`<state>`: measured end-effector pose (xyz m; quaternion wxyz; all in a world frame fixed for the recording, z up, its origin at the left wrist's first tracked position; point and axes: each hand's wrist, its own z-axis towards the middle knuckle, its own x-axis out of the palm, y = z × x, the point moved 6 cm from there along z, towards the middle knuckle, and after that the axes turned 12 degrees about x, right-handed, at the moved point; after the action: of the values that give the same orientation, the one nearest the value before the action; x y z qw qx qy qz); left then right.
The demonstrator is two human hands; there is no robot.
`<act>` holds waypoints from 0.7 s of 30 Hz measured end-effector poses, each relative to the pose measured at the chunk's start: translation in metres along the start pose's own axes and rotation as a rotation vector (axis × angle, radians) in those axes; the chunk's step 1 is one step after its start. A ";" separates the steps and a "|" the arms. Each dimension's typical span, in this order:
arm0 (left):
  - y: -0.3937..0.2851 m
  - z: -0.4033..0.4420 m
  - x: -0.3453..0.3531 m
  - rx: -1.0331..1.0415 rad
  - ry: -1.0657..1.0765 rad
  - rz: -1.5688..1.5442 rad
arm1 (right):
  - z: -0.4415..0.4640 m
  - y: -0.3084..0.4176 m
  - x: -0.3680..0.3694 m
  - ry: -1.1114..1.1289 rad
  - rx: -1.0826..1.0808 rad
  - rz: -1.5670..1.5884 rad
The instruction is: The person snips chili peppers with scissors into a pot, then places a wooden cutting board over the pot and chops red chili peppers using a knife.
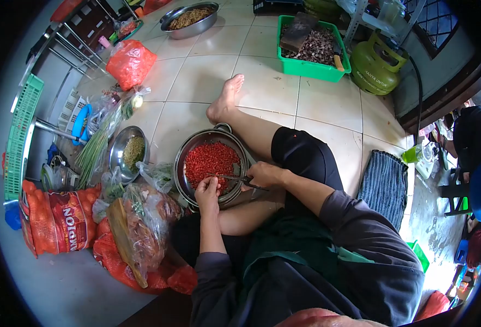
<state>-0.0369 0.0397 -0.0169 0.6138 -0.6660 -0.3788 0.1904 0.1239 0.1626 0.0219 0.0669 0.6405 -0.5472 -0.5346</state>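
Observation:
Chopped red pieces (210,161) fill much of a round metal pot (181,182) on the floor between the person's legs. My right hand (266,175) is closed on the handles of dark scissors (235,177), whose blades point left over the pot. At the blade tips, above the pot's near edge, my left hand (207,191) has its fingers pinched together. What it pinches is too small to make out.
Left of the pot stand a metal bowl (133,155) of green bits, long green stalks (98,139), a red net sack (60,220) and plastic bags. A green tub (314,69), a gas cylinder (379,65) and a dark mat (385,185) lie ahead and right.

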 end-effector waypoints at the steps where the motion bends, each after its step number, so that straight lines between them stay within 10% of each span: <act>1: 0.001 0.001 -0.001 -0.005 -0.002 -0.001 | -0.001 0.001 -0.001 -0.022 -0.019 -0.004; 21: 0.004 0.005 -0.008 -0.026 -0.033 -0.038 | 0.001 0.000 -0.006 -0.054 0.060 -0.064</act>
<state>-0.0440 0.0374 -0.0234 0.6021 -0.6634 -0.4039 0.1851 0.1239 0.1676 0.0254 0.0159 0.6448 -0.5438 -0.5369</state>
